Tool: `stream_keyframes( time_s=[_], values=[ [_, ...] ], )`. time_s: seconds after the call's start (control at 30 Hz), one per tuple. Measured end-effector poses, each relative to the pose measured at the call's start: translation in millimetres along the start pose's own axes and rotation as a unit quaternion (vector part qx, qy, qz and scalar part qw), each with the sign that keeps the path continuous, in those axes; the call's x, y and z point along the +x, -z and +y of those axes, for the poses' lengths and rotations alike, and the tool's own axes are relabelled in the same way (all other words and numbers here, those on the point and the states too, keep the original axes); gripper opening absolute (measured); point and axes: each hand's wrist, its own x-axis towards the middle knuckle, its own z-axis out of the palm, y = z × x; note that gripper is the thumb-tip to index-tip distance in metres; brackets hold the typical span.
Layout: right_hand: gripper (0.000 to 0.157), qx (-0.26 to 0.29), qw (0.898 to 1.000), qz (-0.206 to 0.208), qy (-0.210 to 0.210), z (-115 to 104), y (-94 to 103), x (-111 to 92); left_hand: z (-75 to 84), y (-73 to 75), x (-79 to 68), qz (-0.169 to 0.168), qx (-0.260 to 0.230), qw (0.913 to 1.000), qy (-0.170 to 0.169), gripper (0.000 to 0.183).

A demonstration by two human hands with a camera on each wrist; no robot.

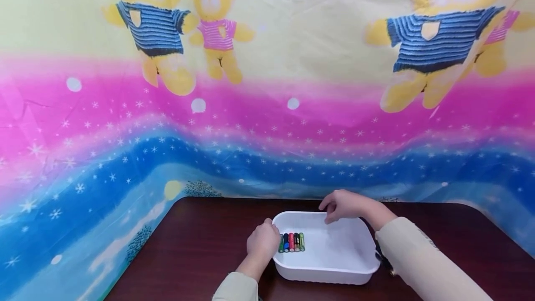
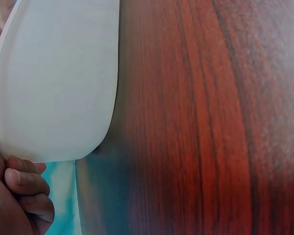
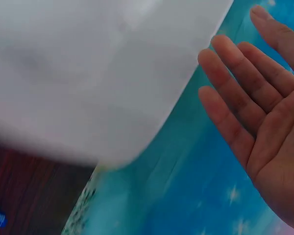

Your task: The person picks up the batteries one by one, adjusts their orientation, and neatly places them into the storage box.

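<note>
Clearly, the left hand is gripping the left rim of a white, rounded-rectangular plastic tray, five multicoloured cylindrical batteries lying inside beside it; the right hand, fingers spread, is hovering by the far rim.

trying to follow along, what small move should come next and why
Probably close the right hand on the far rim of the white tray: it looks open and empty there, while the left hand grips the left end.

Smooth plastic-looking basin, wood-grain tabletop with soft sheen, glossy casings on batteries, creased cloth backdrop, matt cloth sleeves.
</note>
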Motion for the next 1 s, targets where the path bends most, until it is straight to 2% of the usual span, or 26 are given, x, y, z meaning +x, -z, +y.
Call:
stream_keyframes(
  time_s=[0.2, 0.5, 0.73, 1.0],
  values=[
    [0.036, 0.012, 1.0, 0.015, -0.019, 26.2, 17.1, -23.0, 0.0, 0.3, -0.6, -0.005, -0.004, 1.0, 0.005, 0.034],
    [0.041, 0.029, 0.999, 0.026, -0.012, 59.2, 33.2, -50.1, 0.4, 0.9, -0.2, -0.001, -0.011, 0.9999, 0.006, 0.034],
    [0.045, -0.003, 0.999, 0.036, -0.019, 87.4, 35.0, -69.6, 0.0, 1.4, -0.7, -0.003, -0.011, 0.9999, 0.007, 0.034],
    [0.045, -0.023, 0.998, 0.029, -0.052, 122.2, 28.2, -87.2, -1.0, -0.3, -0.7, -0.001, -0.017, 0.9999, 0.002, 0.033]
  ],
)
